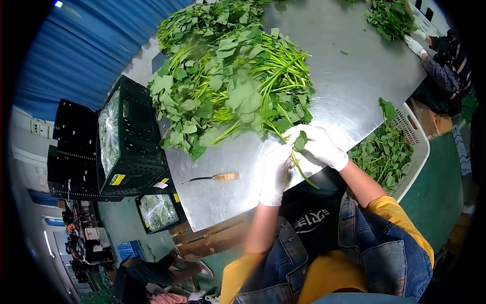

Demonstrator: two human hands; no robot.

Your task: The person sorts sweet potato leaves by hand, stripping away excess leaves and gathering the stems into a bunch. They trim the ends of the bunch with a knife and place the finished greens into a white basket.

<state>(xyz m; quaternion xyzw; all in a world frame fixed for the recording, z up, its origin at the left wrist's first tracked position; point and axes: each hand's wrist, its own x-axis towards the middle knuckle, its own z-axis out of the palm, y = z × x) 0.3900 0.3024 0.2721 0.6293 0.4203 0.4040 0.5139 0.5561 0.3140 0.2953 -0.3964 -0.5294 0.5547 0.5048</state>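
Observation:
My left hand, in a white glove, is closed around a leafy green stem whose cut end points down toward my body. My right hand, gloved too, pinches the same stem higher up, near a small leaf. Just beyond my hands, a large heap of leafy greens covers much of the metal table, many of its stems pointing right. A small knife with a wooden handle and a thin curved blade lies on the table to the left of my left hand.
A white plastic basket with greens stands right of the table. Dark crates holding bagged greens are at the left. Across the table, a co-worker's gloved hands touch a bunch of greens. Another person's legs show lower left.

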